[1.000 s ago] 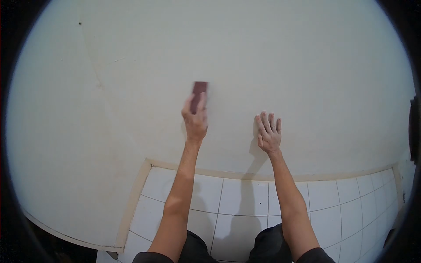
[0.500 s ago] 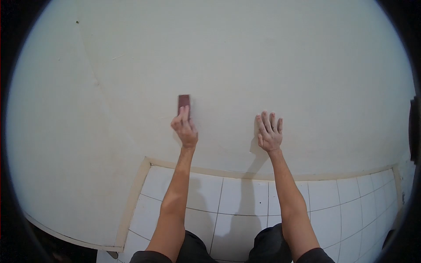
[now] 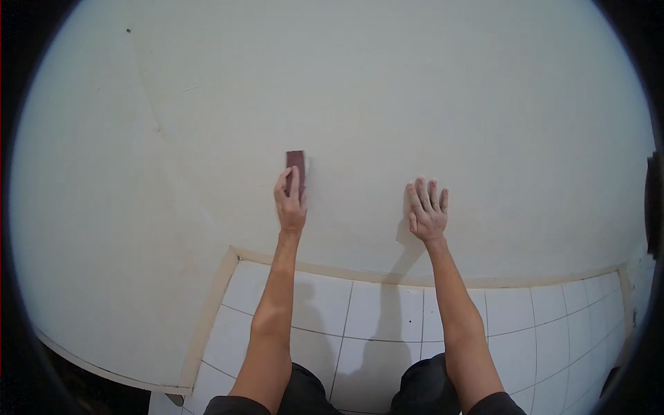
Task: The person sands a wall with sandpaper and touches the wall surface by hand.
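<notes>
A dark reddish-brown block [image 3: 295, 160] lies against the pale wall [image 3: 360, 104], upright, with its upper end showing above my fingers. My left hand [image 3: 291, 200] is closed round its lower part. To the right, my right hand [image 3: 428, 211] rests on the wall with its fingers spread and pointing up, holding nothing. Its fingers look dusted with something pale. A shadow falls on the wall just left of the right hand.
White floor tiles [image 3: 377, 311] with dark joints lie below the wall, edged by a beige skirting [image 3: 332, 272]. A dark object [image 3: 652, 206] stands at the far right edge. Thin marks and a small dark spot show on the wall's upper left.
My left hand and the block have moved down and to the left from where they were a second ago, with a slight shift right lately. My right hand has stayed nearly in place.
</notes>
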Demonstrator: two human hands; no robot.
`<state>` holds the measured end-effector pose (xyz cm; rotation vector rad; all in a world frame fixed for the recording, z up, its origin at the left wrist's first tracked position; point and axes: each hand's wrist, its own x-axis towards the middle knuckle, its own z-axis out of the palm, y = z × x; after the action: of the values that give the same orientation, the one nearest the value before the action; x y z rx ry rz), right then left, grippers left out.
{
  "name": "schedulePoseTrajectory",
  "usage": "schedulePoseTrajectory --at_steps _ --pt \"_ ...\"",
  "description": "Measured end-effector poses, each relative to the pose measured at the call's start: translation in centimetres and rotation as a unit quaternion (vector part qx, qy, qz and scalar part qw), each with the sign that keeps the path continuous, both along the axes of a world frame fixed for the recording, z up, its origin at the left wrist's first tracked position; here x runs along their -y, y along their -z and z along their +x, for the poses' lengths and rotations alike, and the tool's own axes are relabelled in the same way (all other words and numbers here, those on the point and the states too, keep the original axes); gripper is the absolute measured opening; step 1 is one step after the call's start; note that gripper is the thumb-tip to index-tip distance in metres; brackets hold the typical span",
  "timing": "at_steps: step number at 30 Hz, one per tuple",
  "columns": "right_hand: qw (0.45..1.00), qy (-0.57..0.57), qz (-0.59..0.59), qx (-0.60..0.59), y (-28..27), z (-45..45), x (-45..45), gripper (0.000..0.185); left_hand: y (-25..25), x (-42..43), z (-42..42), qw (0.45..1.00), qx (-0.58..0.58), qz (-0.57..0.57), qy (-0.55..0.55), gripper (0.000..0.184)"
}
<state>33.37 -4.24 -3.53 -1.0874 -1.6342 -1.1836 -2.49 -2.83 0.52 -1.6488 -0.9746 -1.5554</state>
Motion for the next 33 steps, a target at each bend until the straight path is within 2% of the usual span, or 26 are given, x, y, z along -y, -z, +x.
schedulePoseTrajectory --at_steps 2,6,9,11,14,16,18,21,23,26,28,31,33 --pt "1.000 -0.002 -0.002 -0.002 0.0 -0.2 -0.1 0.059 -1.9 0.4 1.4 0.999 -0.052 0.005 0.004 0.077" --pt "1.000 0.006 -0.003 0.001 0.3 -0.2 -0.2 0.059 -4.2 0.1 2.1 0.999 -0.002 0.030 -0.019 0.069" --pt "1.000 0.007 -0.010 -0.001 0.1 -0.3 -0.3 0.058 -2.3 -0.3 1.1 0.999 0.030 0.021 -0.029 0.067" --pt "1.000 0.007 -0.015 -0.002 0.0 -0.3 -0.4 0.058 1.5 -1.2 0.2 0.998 0.042 -0.004 -0.036 0.067" --pt "1.000 0.007 -0.018 -0.002 0.1 -0.4 -0.4 0.058 2.3 -1.2 0.6 0.998 0.051 -0.006 -0.031 0.067" --pt "1.000 0.005 -0.015 -0.002 0.0 -0.3 -0.5 0.058 1.3 -1.4 1.7 0.998 0.049 -0.002 -0.026 0.066" --pt "1.000 0.003 -0.013 -0.003 0.0 -0.3 -0.5 0.058 -1.9 -0.5 3.1 0.999 0.041 -0.013 -0.023 0.064" --pt "1.000 -0.001 -0.014 -0.005 0.1 -0.2 -0.6 0.058 -5.5 0.1 3.3 0.995 0.084 -0.024 -0.049 0.057" --pt "1.000 -0.001 -0.018 -0.007 0.2 0.2 -0.5 0.058 -5.9 0.3 2.7 0.992 0.116 -0.010 -0.039 0.053" --pt "1.000 0.005 -0.027 -0.007 0.2 0.0 -0.5 0.058 -1.2 -1.2 0.7 0.992 0.114 0.008 -0.056 0.053" --pt "1.000 0.008 -0.027 -0.006 0.1 0.0 -0.4 0.058 1.3 -1.6 0.0 0.997 0.064 0.008 -0.050 0.056" --pt "1.000 -0.004 -0.008 -0.007 0.0 -0.2 -0.5 0.058 0.1 -1.6 0.6 0.999 0.008 0.000 -0.041 0.059" --pt "1.000 0.005 -0.015 -0.006 0.0 -0.1 -0.5 0.059 -2.6 -0.6 1.6 0.999 -0.003 -0.009 -0.043 0.060"
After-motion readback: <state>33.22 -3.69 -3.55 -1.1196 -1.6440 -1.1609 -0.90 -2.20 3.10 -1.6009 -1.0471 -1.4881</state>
